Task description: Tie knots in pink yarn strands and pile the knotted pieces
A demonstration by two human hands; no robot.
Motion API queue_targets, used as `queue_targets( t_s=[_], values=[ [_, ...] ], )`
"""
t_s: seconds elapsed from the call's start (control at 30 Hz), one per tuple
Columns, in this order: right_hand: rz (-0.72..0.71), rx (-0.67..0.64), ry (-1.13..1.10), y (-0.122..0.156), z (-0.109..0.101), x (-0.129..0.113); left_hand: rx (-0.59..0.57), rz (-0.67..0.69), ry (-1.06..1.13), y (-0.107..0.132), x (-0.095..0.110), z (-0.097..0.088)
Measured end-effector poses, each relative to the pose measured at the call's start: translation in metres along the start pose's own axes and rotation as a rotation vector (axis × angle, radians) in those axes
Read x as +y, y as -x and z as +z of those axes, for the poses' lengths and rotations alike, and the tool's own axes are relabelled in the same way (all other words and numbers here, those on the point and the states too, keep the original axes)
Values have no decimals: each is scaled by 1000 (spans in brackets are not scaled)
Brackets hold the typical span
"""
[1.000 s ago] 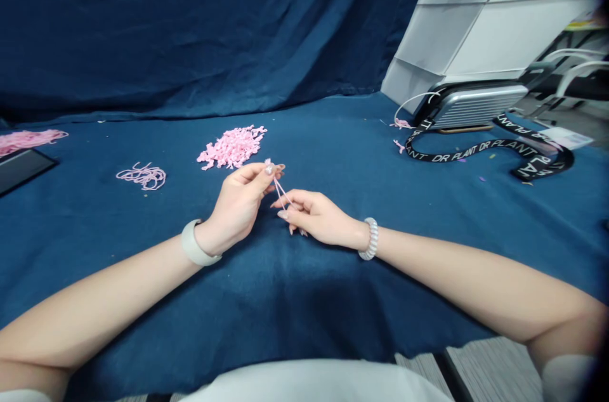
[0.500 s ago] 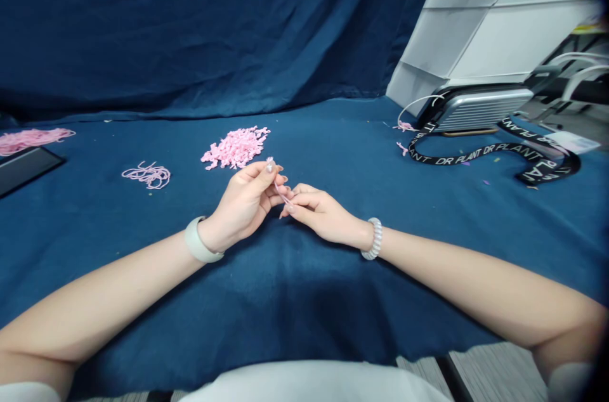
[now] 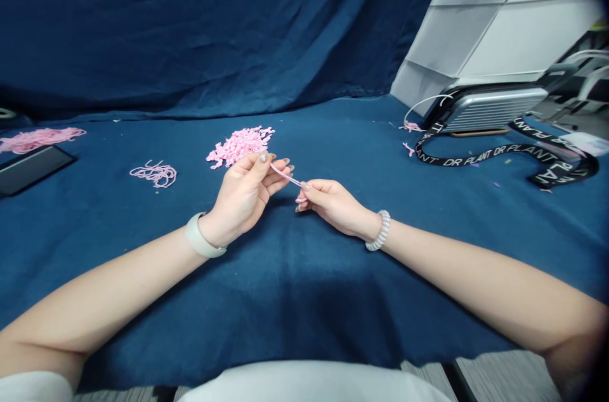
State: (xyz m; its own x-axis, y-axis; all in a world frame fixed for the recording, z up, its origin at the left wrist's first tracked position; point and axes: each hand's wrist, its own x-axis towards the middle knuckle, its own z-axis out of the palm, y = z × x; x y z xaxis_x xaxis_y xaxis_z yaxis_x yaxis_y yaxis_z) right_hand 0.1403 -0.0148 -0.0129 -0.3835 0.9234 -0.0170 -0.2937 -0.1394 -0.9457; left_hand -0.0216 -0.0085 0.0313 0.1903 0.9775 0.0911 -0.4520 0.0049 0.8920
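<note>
- our left hand (image 3: 242,193) and right hand (image 3: 330,204) pinch the pink cord (image 3: 286,175) between them
- we've spread them since half a second ago, so it's probably tighter
- knotted pink pile (image 3: 243,143) just beyond our left

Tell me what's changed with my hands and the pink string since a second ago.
Your right-hand grip has moved right and away from you, widening the gap to your left-hand grip. The pink string between them, earlier a V, now runs as two close strands. Both grips still hold it. The pink knotted pile and loose string bundle haven't moved.
</note>
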Motion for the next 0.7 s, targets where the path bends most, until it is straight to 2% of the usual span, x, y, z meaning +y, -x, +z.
queue_targets(
  t_s=[0.17,0.27,0.53,0.7],
  values=[
    [-23,-22,-74,1,-1,0,-7,83,1,-2,7,0],
    [-26,-16,-132,0,-2,0,9,83,-6,-3,7,0],
    [-29,22,-139,-4,-4,5,10,-88,28,-1,-8,-5],
    [-97,107,7,-4,-5,6,23,-305,-7,-1,-20,-8]
  ],
)
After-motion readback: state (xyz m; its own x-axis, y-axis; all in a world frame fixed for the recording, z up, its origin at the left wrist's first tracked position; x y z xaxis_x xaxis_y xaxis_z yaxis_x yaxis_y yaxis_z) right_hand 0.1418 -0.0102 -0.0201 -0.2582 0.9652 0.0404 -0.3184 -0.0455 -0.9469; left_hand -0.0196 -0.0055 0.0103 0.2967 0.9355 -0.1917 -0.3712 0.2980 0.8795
